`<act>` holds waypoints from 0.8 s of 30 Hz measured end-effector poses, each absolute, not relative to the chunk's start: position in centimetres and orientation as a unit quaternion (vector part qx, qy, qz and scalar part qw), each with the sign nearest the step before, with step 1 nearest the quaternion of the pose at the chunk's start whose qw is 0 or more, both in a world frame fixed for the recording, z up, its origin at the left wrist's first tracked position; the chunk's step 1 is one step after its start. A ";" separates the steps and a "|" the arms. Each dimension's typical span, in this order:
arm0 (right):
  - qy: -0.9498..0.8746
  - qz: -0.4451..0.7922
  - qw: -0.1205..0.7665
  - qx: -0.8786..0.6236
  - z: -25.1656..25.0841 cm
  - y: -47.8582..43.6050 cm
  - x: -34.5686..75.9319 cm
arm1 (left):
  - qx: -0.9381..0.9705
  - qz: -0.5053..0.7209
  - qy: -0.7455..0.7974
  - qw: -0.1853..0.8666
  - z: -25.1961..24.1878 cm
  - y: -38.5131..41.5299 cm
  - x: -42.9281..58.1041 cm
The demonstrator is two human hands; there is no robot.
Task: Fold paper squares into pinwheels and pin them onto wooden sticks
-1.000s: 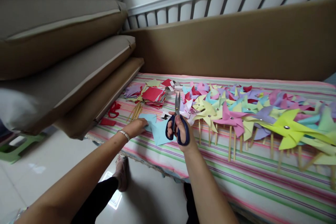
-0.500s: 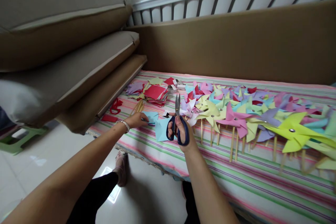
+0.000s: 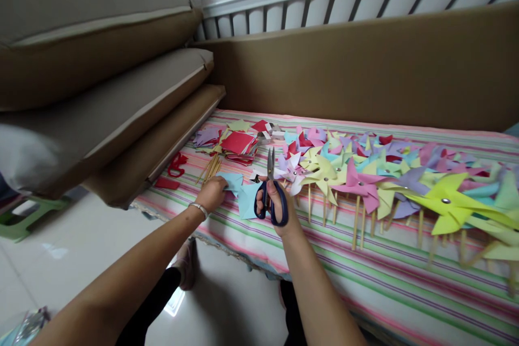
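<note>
My left hand (image 3: 213,193), with a bracelet at the wrist, has its fingers closed on the edge of a light blue paper square (image 3: 232,180) at the table's left part. Beside it lies a second light blue paper piece (image 3: 247,201), partly behind my right hand (image 3: 276,200). That hand grips a pair of scissors (image 3: 271,165) by the navy handles, fingers through the loops, with the blades almost closed and pointing away from me. Wooden sticks (image 3: 211,166) lie just beyond my left hand.
Paper pinwheels on sticks (image 3: 360,186) cover the right side of the striped cloth (image 3: 259,246). Behind my hands are a red-topped paper stack (image 3: 239,143) and lilac sheets (image 3: 206,137). Red scissors (image 3: 177,164) lie at left, beside stacked cushions (image 3: 162,97).
My left hand has turned and come slightly nearer me, its fingers now bent over the blue paper. The scissors stay in my right hand, nearly unmoved. The view has shifted slightly.
</note>
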State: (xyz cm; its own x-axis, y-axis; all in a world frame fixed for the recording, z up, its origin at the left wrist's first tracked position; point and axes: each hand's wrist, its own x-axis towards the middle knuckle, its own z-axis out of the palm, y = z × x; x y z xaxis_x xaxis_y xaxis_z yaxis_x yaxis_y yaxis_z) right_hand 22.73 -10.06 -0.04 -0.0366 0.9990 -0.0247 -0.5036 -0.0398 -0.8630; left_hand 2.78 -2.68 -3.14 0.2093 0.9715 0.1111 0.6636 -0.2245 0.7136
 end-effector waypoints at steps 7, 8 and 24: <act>-0.347 0.624 0.605 -0.352 -0.1 -10.1 22.6 | 0.593 0.412 0.642 0.258 0.0 -1.0 2.2; -0.348 0.625 0.605 -0.350 -0.2 -10.1 22.5 | 0.567 0.430 0.651 0.265 0.7 -0.7 2.0; -0.384 0.631 0.563 -0.371 -1.3 -11.1 20.2 | 0.303 0.475 0.561 0.607 1.3 -11.5 3.7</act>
State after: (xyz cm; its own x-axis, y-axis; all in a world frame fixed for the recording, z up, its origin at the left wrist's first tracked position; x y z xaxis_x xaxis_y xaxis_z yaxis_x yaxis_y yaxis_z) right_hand 20.18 -11.12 -1.31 -0.0914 0.9952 -0.0363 -0.4259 -0.0720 -0.9019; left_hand 3.70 -11.54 1.29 -0.0799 0.9159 -0.3935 -0.2367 0.3660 0.9000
